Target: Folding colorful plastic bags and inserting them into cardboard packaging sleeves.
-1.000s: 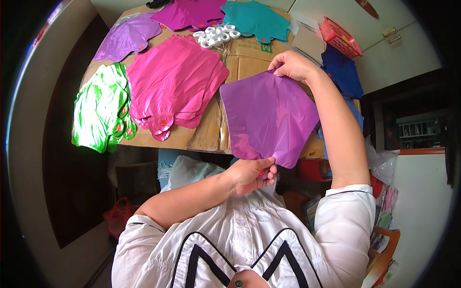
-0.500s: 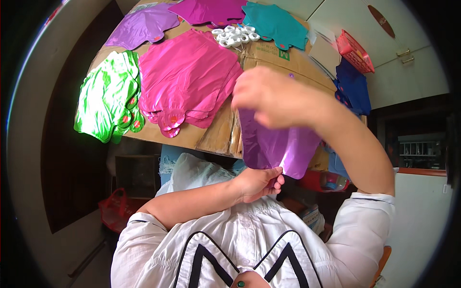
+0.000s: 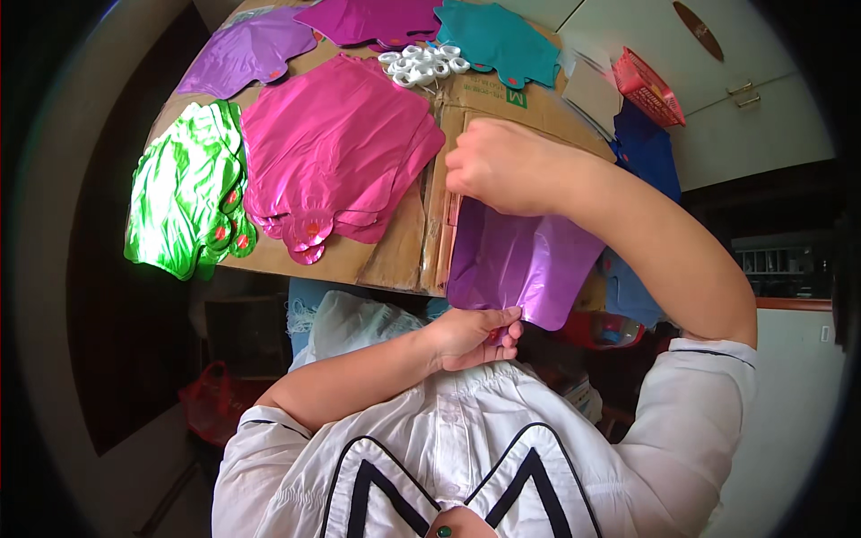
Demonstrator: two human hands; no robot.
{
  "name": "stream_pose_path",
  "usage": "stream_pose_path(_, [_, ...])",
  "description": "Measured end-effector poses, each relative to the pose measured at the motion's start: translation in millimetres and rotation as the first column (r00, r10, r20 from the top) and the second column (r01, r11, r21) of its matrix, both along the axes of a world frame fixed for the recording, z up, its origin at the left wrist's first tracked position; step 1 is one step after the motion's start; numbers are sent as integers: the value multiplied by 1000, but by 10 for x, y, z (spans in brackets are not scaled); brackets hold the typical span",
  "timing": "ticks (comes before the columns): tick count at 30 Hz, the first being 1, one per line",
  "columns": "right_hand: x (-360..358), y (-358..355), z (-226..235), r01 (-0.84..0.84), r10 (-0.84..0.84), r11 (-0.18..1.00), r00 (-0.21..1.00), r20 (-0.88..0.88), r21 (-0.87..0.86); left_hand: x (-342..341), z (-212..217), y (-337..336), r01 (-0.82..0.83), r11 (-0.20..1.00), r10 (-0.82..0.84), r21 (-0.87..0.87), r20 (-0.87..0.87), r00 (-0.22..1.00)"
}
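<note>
A flat purple foil balloon (image 3: 529,264) hangs over the near edge of the cardboard, in front of my body. My left hand (image 3: 475,339) pinches its lower tab between thumb and fingers, where a bit of red shows. Above the balloon's upper part, my right hand (image 3: 502,166) is closed with its fingers curled in. Whatever the right fingers hold, if anything, is hidden behind the hand. Left of the balloon lies a thick stack of pink foil balloons (image 3: 341,143), tabs toward me. Shiny green foil balloons (image 3: 179,188) are stacked at the far left.
Cardboard (image 3: 395,255) covers the work surface. At the back lie lilac (image 3: 242,56), magenta (image 3: 368,20) and teal foil balloons (image 3: 498,43), with several white ribbon rolls (image 3: 426,65) near them. On the right are dark blue foil (image 3: 647,152) and a red basket (image 3: 646,85).
My right hand was blurred by motion and is now sharper, slightly farther right and higher. The left hand keeps its pinch on the balloon's tab. The whole view has shifted slightly.
</note>
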State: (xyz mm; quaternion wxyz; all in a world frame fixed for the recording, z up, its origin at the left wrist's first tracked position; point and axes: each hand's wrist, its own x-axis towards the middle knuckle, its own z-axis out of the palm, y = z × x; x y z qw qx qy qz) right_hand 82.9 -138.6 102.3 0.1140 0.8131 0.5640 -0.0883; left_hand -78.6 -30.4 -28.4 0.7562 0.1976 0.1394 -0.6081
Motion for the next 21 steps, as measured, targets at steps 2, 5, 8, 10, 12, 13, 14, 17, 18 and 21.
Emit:
stream_pose_path(2, [-98,-181,-17,-76,73,986,997,23,151,-5,-3,-10,-15,1000,14,-17,-40,999])
stream_pose_path(5, [-305,-493,-34,-178,139,947,978,158,269,-30,-5,-22,-54,998,50,-41,-82,995])
stream_pose_path(8, [-458,-858,-258,-179,108,932,967,232,314,-28,15,-34,-73,997,70,-34,-78,994])
stream_pose_path(10, [-492,-933,-346,-186,102,928,960,261,321,-36,22,-37,-82,996,80,-30,-66,995])
stream_pose_path(12, [-490,-977,-401,-197,94,920,951,295,340,-37,49,-33,-92,996,91,-21,-49,995])
stream_pose_path(13, [-486,-989,-415,-198,94,919,950,297,342,-37,54,-32,-97,995,97,-14,-41,994])
stream_pose_path(14, [-487,-1002,-428,-200,94,918,949,299,344,-42,47,-39,-101,995,100,-17,-43,994])
stream_pose_path(17, [-482,-1012,-439,-208,99,913,948,304,351,-43,60,-46,-112,994,111,-10,-30,993])
stream_pose_path(18, [-486,-1017,-441,-209,100,912,948,302,353,-46,62,-50,-115,993,115,-9,-22,993])
stream_pose_path(21, [-483,-1027,-425,-177,101,931,965,241,320,-55,71,-59,-126,992,126,-10,-3,992])
